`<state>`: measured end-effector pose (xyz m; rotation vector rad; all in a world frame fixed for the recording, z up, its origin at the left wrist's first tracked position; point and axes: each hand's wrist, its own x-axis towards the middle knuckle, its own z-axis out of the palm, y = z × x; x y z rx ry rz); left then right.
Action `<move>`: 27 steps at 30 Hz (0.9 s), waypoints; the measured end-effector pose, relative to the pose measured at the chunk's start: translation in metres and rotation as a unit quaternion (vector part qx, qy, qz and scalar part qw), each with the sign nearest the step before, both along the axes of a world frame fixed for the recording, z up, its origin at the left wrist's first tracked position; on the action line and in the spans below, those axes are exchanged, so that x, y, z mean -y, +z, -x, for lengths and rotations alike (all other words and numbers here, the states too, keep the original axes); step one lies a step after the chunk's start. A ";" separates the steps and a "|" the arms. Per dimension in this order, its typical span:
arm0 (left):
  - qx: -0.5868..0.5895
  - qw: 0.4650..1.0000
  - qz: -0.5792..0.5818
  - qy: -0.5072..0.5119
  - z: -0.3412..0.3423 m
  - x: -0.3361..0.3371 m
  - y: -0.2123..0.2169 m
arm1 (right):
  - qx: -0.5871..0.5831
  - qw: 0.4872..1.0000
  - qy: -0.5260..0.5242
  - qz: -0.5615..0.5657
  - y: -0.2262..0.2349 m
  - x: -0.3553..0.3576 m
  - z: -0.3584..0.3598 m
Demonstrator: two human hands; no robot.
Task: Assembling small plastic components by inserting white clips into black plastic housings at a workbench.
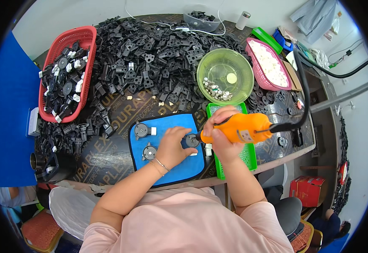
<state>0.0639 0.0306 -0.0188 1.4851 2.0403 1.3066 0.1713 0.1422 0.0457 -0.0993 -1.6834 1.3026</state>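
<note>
My right hand (225, 141) is wrapped round an orange electric screwdriver (249, 127) with a black cable at its rear. The tool's dark tip points left and meets a round black plastic part (192, 141) on the blue mat (173, 170). My left hand (173, 145) steadies that part, thumb on its near side and fingers on its far side. Left of this hand lie two similar parts: a round black part with a white tab (142, 130) and another black part (149, 152) nearer to me. A small white piece (208, 149) sits by the mat's right edge.
A green tray (248, 158) lies under my right forearm. Behind it stands a green basket (251, 80) with small metal pieces. A pink basket (283, 86) holds white pieces. Loose black parts (146, 55) heap up at the back. A red basket (92, 71) of assembled parts stands left.
</note>
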 end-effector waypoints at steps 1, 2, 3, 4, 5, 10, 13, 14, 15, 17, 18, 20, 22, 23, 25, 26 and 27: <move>-0.006 0.999 0.026 -0.017 0.000 0.001 -0.002 | 0.001 1.000 0.000 0.003 -0.004 -0.001 0.001; -0.011 0.998 0.053 -0.034 0.001 0.001 -0.004 | 0.003 1.000 0.000 0.006 -0.005 -0.002 0.002; -0.011 0.998 0.052 -0.034 0.001 0.001 -0.006 | 0.003 1.000 0.000 0.006 -0.005 -0.002 0.004; -0.009 0.997 0.062 -0.040 0.002 0.001 -0.008 | -0.007 1.000 0.005 0.014 -0.005 -0.001 0.006; -0.006 0.996 0.072 -0.046 0.002 0.001 -0.010 | -0.017 1.000 0.010 0.022 -0.005 0.000 0.008; -0.003 0.995 0.092 -0.043 0.002 -0.002 -0.009 | 0.005 0.999 0.018 0.026 -0.009 0.001 0.010; -0.005 0.993 0.106 -0.046 0.002 -0.004 -0.007 | 0.025 0.999 0.029 0.029 -0.012 0.002 0.011; -0.010 0.992 0.114 -0.046 0.002 -0.004 -0.006 | 0.032 0.999 0.035 0.026 -0.013 0.002 0.011; -0.010 0.992 0.114 -0.046 0.001 -0.004 -0.007 | 0.032 0.999 0.035 0.027 -0.012 0.004 0.011; -0.006 0.992 0.117 -0.040 0.002 -0.005 -0.007 | 0.036 0.996 0.060 0.055 -0.011 0.008 0.012; -0.007 0.992 0.117 -0.040 0.002 -0.005 -0.006 | 0.036 0.996 0.060 0.054 -0.012 0.008 0.013; -0.013 0.992 0.122 -0.038 0.001 -0.005 -0.003 | 0.028 0.995 0.066 0.062 -0.014 0.008 0.014; -0.010 0.991 0.129 -0.036 0.001 -0.004 -0.001 | 0.028 0.995 0.072 0.069 -0.012 0.007 0.016; -0.007 0.990 0.135 -0.033 0.001 -0.004 0.000 | 0.028 0.994 0.079 0.077 -0.010 0.006 0.017; -0.007 0.993 0.113 -0.032 0.000 -0.003 -0.004 | 0.022 0.997 0.059 0.039 -0.005 0.002 0.017; -0.007 0.995 0.091 -0.033 0.001 -0.002 -0.005 | 0.016 0.999 0.037 0.002 -0.001 0.000 0.016; -0.018 0.996 0.084 -0.024 0.001 -0.002 -0.006 | -0.053 0.990 0.074 0.106 0.004 0.000 0.013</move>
